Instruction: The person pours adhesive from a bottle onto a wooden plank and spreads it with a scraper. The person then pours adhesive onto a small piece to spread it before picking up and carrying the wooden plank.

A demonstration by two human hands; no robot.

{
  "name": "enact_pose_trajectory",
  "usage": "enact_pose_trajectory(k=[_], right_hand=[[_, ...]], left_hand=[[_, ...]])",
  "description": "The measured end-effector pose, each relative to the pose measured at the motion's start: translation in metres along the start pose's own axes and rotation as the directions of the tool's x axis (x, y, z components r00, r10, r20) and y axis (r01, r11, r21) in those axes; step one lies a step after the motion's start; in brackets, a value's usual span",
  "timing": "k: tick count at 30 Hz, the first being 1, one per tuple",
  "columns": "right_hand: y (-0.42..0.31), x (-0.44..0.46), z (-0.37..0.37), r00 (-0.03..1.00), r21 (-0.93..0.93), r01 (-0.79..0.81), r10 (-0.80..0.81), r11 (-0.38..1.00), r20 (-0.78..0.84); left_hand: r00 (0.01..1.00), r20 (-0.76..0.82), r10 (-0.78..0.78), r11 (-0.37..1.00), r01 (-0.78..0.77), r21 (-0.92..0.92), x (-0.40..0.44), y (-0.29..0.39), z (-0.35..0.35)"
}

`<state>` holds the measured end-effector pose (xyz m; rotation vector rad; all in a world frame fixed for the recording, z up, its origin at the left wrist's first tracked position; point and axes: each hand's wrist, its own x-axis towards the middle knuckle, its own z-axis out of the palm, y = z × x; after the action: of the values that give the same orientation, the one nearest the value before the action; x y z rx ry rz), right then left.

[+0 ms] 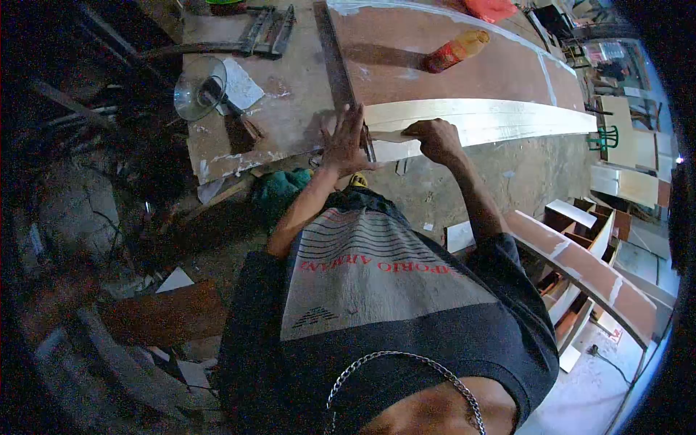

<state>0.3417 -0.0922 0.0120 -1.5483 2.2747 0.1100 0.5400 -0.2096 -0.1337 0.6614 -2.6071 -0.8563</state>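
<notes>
My left hand (pixel 346 141) lies with fingers spread at the near end of a pale wooden strip (pixel 493 118), against a dark edge piece (pixel 368 141). My right hand (pixel 437 141) is closed around a thin flat tool that looks like a putty knife (pixel 391 136). Its blade points left toward my left hand, over the strip's end. Whether the blade touches the wood I cannot tell. Beyond the strip is a broad brown panel (pixel 406 83) with white filler along its seams. A red and yellowish bottle (pixel 457 51) lies or stands on it.
To the left, a board (pixel 290 94) carries a clear bowl (pixel 200 88), a white sheet (pixel 243 85) and clamp-like tools (pixel 272 32). A green stool (pixel 603 138) stands at the far right. Another brown panel (pixel 580 268) and open wooden cabinet frames (pixel 587 217) are at lower right.
</notes>
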Motion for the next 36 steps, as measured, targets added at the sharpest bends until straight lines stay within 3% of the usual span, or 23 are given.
enact_pose_trajectory(k=[5,7,11,19,23,26,28,36], right_hand=[[-0.002,0.005,0.002,0.996,0.0,-0.066,0.066,0.998,-0.055],[-0.004,0.002,0.009,0.992,0.07,0.001,0.008,0.998,-0.125],[0.0,-0.005,0.017,0.998,0.018,-0.05,0.051,0.999,-0.049],[-0.001,-0.028,0.02,0.998,-0.008,0.003,-0.003,1.0,0.058],[0.0,-0.033,0.027,0.996,-0.046,0.005,-0.001,0.999,0.089],[-0.005,-0.039,0.024,0.998,0.036,0.048,-0.049,0.998,0.044],[-0.01,-0.043,0.017,0.996,0.006,0.069,-0.07,0.998,0.058],[-0.003,-0.076,0.036,0.983,-0.051,0.012,-0.003,0.999,0.184]], left_hand=[[0.991,0.107,-0.076,0.997,0.075,0.017,0.004,0.005,-0.002],[0.99,0.11,-0.092,0.996,0.092,0.004,0.006,0.005,-0.002],[1.0,-0.022,-0.005,1.0,0.005,-0.023,0.005,0.001,-0.001],[0.994,0.109,0.016,0.977,-0.039,0.21,0.007,0.009,-0.019],[0.99,0.14,0.02,0.988,-0.041,0.148,0.007,0.005,-0.032],[0.982,0.187,0.018,0.995,-0.036,0.096,0.012,0.005,-0.039],[0.963,0.269,-0.026,0.968,-0.043,0.248,0.019,0.007,-0.038],[0.942,0.333,-0.035,0.969,-0.05,0.242,0.023,0.016,-0.058]])
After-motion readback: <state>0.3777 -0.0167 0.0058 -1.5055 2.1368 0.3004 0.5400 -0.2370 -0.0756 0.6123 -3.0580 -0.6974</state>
